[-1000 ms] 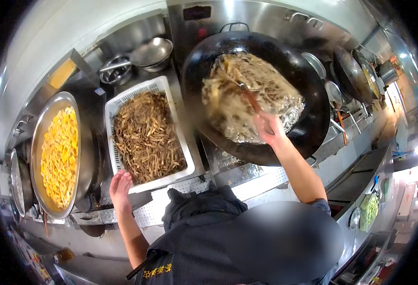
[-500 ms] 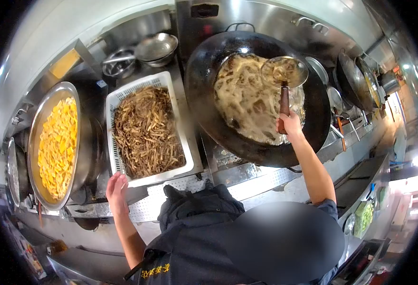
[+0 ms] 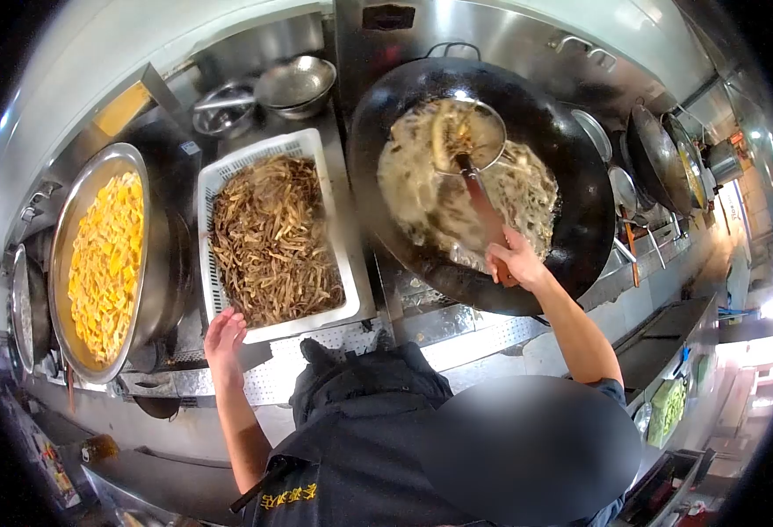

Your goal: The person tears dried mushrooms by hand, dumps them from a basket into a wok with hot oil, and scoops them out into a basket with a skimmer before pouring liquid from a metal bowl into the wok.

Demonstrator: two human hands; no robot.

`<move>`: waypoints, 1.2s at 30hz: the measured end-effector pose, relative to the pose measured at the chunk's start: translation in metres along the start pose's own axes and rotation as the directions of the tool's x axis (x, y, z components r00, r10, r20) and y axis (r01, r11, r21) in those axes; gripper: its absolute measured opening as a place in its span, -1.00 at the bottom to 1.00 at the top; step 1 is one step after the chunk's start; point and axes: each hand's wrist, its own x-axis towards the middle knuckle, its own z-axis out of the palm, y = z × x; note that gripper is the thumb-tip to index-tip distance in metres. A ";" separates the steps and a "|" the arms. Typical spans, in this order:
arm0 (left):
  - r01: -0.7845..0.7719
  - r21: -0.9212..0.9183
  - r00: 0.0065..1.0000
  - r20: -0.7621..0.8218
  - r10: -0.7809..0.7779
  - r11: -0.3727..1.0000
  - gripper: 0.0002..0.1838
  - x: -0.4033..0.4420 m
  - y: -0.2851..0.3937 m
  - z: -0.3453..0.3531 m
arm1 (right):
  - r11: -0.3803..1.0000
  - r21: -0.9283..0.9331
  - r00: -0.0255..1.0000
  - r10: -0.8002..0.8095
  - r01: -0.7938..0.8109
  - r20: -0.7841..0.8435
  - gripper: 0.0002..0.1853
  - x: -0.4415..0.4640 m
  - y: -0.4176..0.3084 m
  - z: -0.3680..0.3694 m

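My right hand (image 3: 516, 258) is wrapped round the wooden handle of a round skimmer (image 3: 483, 204). The skimmer's head dips into bubbling, foamy oil (image 3: 417, 189) toward the back left of a large black wok (image 3: 584, 189), with some brownish pieces on it. My left hand (image 3: 226, 342) holds nothing. Its fingers are stretched and loosely bent at the near left corner of a white plastic basket (image 3: 351, 294); whether they touch the rim I cannot tell. Brown, thin-cut strips (image 3: 272, 241) fill the basket, left of the wok.
On the far left stands a large steel bowl (image 3: 121, 369) of yellow pieces (image 3: 105, 268). Metal strainers and bowls (image 3: 294, 86) sit behind the basket. More woks (image 3: 654, 158) and long-handled tools (image 3: 630, 241) are to the right. The steel counter edge (image 3: 483, 338) runs before me.
The skimmer's head has swept left across the oil, and my right hand has moved left and slightly nearer to me. My left hand stays by the basket corner, with the fingers slightly shifted.
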 end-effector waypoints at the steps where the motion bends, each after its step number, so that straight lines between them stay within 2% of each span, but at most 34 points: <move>1: -0.002 0.007 1.000 -0.008 0.002 1.000 -0.62 0.001 -0.001 -0.002 | 1.000 0.027 0.998 -0.004 0.002 0.061 -0.63 -0.004 -0.001 0.006; 4: -0.004 0.012 1.000 -0.010 0.004 1.000 -0.62 0.004 -0.005 -0.007 | 0.998 0.051 0.995 0.019 -0.024 0.098 -0.61 -0.027 -0.017 0.028; 6: -0.002 0.015 1.000 -0.002 0.002 1.000 -0.62 0.003 -0.004 -0.007 | 0.993 0.109 0.994 0.037 -0.048 0.098 -0.62 -0.039 -0.023 0.042; 8: 0.020 0.030 1.000 -0.001 -0.020 0.999 -0.63 0.006 -0.002 -0.001 | 0.964 0.258 0.993 0.032 -0.060 0.111 -0.61 -0.045 -0.018 0.049; 12: 0.030 0.033 1.000 0.004 -0.030 0.999 -0.63 0.007 0.007 0.015 | 0.940 0.339 0.989 -0.011 -0.040 0.148 -0.56 -0.049 -0.006 0.057; 14: 0.027 0.026 0.999 0.026 -0.027 0.999 -0.62 0.011 0.007 0.016 | 0.934 0.355 0.990 -0.007 -0.044 0.140 -0.55 -0.055 -0.006 0.064; 16: 0.025 0.022 0.998 0.050 -0.026 0.999 -0.62 0.014 0.007 0.015 | 0.961 0.278 0.995 -0.028 0.001 0.093 -0.70 -0.068 -0.016 0.073; 21: 0.022 -0.023 0.998 0.063 -0.020 1.000 -0.61 0.025 -0.002 0.013 | 0.953 0.296 0.997 -0.070 0.062 0.016 -0.65 -0.099 -0.012 0.063; 22: 0.030 0.009 0.998 0.048 -0.030 1.000 -0.61 0.026 -0.005 0.014 | 0.961 0.274 1.000 -0.026 0.029 -0.016 -0.57 -0.109 -0.018 0.055; 24: 0.042 0.004 0.996 0.073 -0.042 0.999 -0.61 0.029 -0.007 0.022 | 0.977 0.213 0.993 -0.004 0.029 -0.114 -0.59 -0.127 -0.023 0.032; 26: 0.036 0.013 0.993 0.108 -0.037 0.999 -0.61 0.029 -0.006 0.035 | 0.992 0.093 0.976 -0.060 0.081 -0.209 -0.61 -0.146 -0.028 0.001; 28: 0.029 0.016 0.990 0.135 -0.031 0.999 -0.60 0.029 -0.001 0.050 | 0.998 0.030 0.953 -0.050 0.062 -0.300 -0.53 -0.166 -0.039 -0.033; 31: 0.011 0.044 0.974 0.225 -0.020 0.999 -0.60 0.036 -0.001 0.066 | 0.996 -0.091 0.902 -0.030 -0.010 -0.430 -0.38 -0.187 -0.046 -0.095; 32: 0.015 0.045 0.973 0.231 -0.025 0.999 -0.60 0.037 -0.001 0.074 | 0.982 -0.181 0.886 -0.032 -0.059 -0.463 -0.41 -0.194 -0.051 -0.108; 34: 0.035 0.082 0.965 0.255 -0.055 0.996 -0.60 0.037 0.003 0.086 | 0.877 -0.443 0.851 -0.079 -0.188 -0.518 -0.41 -0.205 -0.053 -0.144; 36: 0.014 0.094 0.957 0.288 -0.041 0.995 -0.60 0.040 -0.004 0.088 | 0.711 -0.628 0.812 -0.140 -0.316 -0.567 -0.45 -0.220 -0.047 -0.174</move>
